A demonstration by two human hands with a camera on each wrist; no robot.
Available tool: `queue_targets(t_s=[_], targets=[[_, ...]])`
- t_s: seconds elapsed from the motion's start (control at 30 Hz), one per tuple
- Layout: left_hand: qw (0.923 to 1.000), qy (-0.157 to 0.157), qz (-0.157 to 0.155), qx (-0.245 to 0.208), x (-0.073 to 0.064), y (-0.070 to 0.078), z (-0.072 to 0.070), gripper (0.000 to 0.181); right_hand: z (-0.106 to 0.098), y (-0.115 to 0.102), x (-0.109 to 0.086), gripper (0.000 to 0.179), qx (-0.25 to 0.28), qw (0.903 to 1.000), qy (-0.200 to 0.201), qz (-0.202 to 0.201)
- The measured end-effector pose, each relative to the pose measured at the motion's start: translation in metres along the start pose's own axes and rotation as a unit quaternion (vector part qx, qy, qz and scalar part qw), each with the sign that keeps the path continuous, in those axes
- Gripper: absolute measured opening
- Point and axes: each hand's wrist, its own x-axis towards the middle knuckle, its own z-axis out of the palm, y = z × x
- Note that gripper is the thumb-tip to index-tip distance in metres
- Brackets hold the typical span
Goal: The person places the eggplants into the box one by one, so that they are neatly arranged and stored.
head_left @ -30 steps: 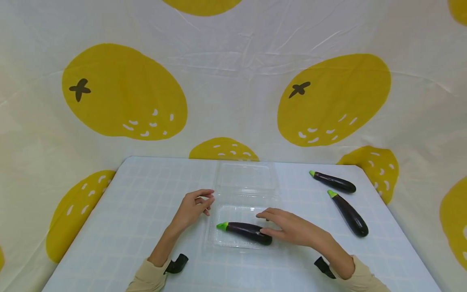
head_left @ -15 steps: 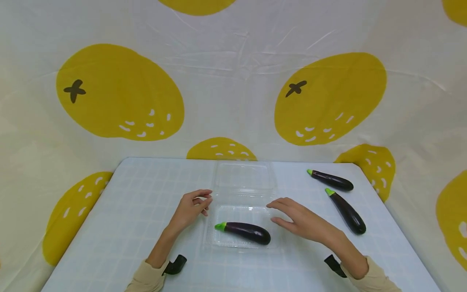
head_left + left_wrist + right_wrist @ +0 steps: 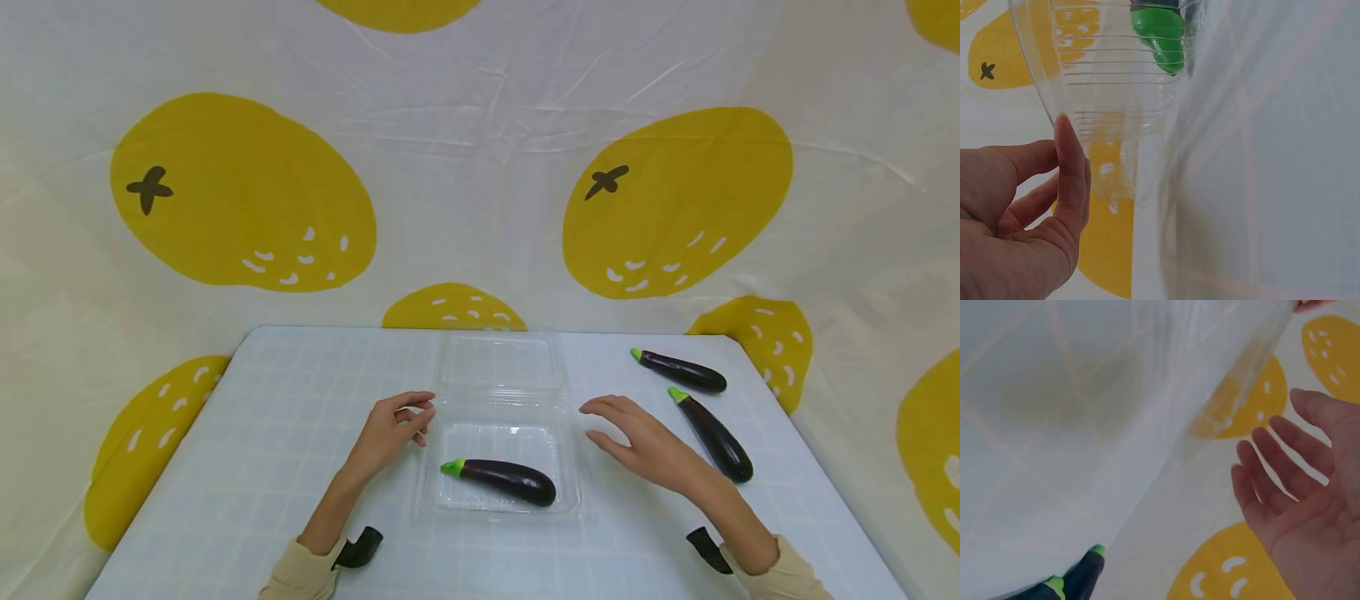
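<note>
One dark purple eggplant [image 3: 510, 482] with a green stem lies in the near half of a clear plastic clamshell container [image 3: 573, 467], whose lid [image 3: 501, 364] is laid back behind it. My left hand [image 3: 390, 432] is at the container's left side, fingers loosely bent; in the left wrist view its fingertips are right at the rim, and the green stem [image 3: 1161, 37] shows through the wall. My right hand [image 3: 648, 446] hovers to the right of the container, holding nothing, with its fingers spread and relaxed in the right wrist view.
Two more eggplants lie at the right of the table: one farther back [image 3: 686, 372] and one nearer [image 3: 716, 437], just beyond my right hand. The white checked table [image 3: 225, 467] ends at a curtain [image 3: 465, 167] printed with yellow fruit.
My right hand has drawn back from the eggplant in the container, moving right and slightly away past the rim. The eggplant stays in place, and my left hand keeps its position.
</note>
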Motion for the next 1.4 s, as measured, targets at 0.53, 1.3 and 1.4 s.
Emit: queue_targets(t_s=[0.53, 1.3, 1.4], targets=[[1.0, -0.004, -0.003, 0.003, 0.002, -0.006, -0.002, 0.036, 0.006, 0.038, -0.016, 0.031, -0.018, 0.9966, 0.08, 0.012], [0.9999, -0.007, -0.01, -0.002, 0.002, -0.004, -0.002, 0.036, -0.002, 0.093, -0.056, 0.03, -0.006, 0.9804, 0.18, 0.081], [0.9999, -0.006, -0.009, -0.004, 0.002, -0.005, -0.003, 0.036, -0.003, 0.099, -0.061, 0.032, -0.009, 0.9778, 0.196, 0.075]])
